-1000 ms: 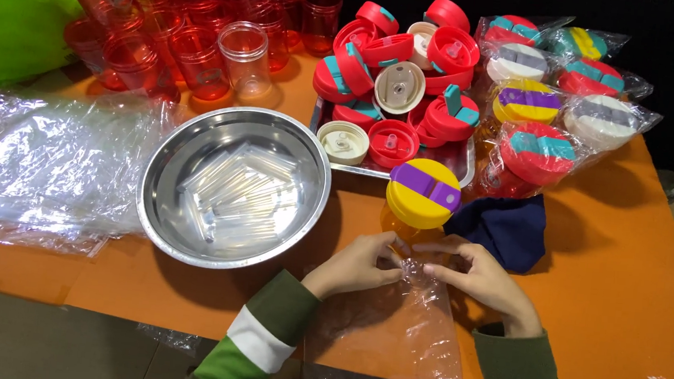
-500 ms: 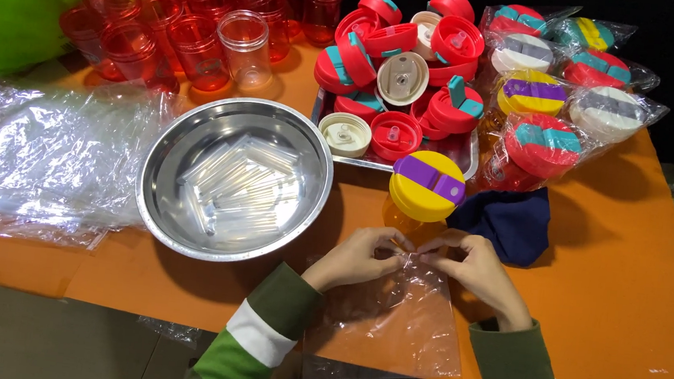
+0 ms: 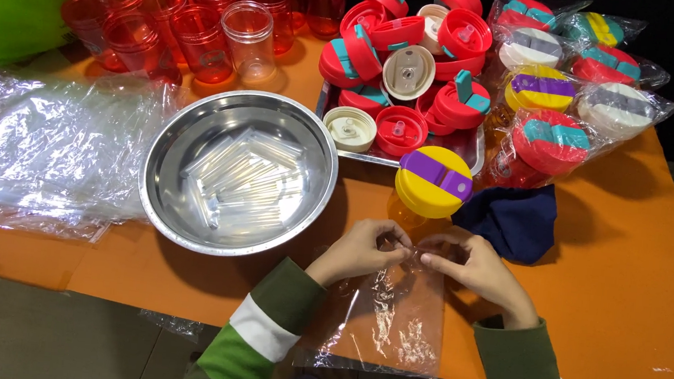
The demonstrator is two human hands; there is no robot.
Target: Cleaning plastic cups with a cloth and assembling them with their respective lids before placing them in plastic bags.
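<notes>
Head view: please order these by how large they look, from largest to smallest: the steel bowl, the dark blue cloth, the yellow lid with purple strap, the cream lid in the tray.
1. steel bowl
2. dark blue cloth
3. yellow lid with purple strap, only a little smaller than the cloth
4. cream lid

A crinkled, glossy clear plastic bag lies on the matt orange table, beside a polished steel bowl holding clear plastic tubes, a soft navy cloth and a smooth yellow plastic lid.
</notes>
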